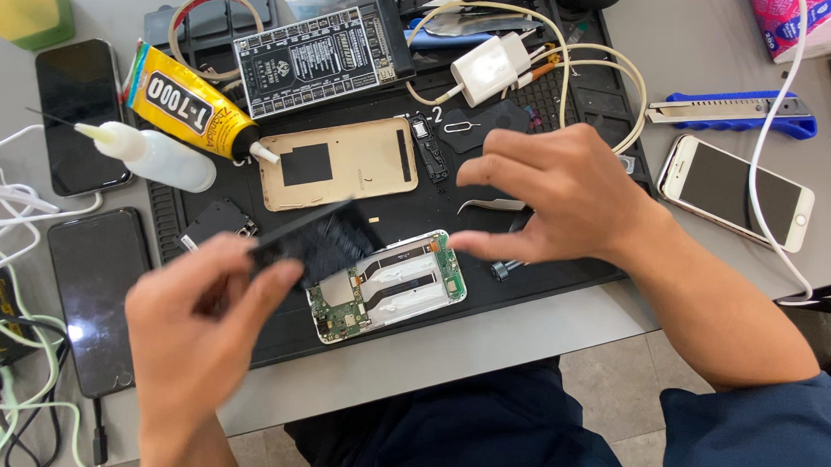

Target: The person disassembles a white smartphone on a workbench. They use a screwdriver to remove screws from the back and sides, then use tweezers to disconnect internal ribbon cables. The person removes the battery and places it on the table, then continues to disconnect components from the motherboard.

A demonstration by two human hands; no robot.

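My left hand (193, 319) grips a flat black battery (319, 241) by its left end and holds it above the opened phone (390, 285), whose green circuit board and flex cables show. My right hand (562, 196) hovers to the right of the battery with fingers spread and nothing in it, just above metal tweezers (488, 204) on the black work mat (564, 274). A gold back cover (339, 162) lies face down behind the opened phone.
A yellow glue tube (185, 103) and a white squeeze bottle (155, 155) lie at the mat's left. Two dark phones (80, 112) (100, 295) and white cables sit left. A white charger (488, 70), a tester board (317, 57), a blue utility knife (734, 112) and a white phone (736, 190) lie behind and right.
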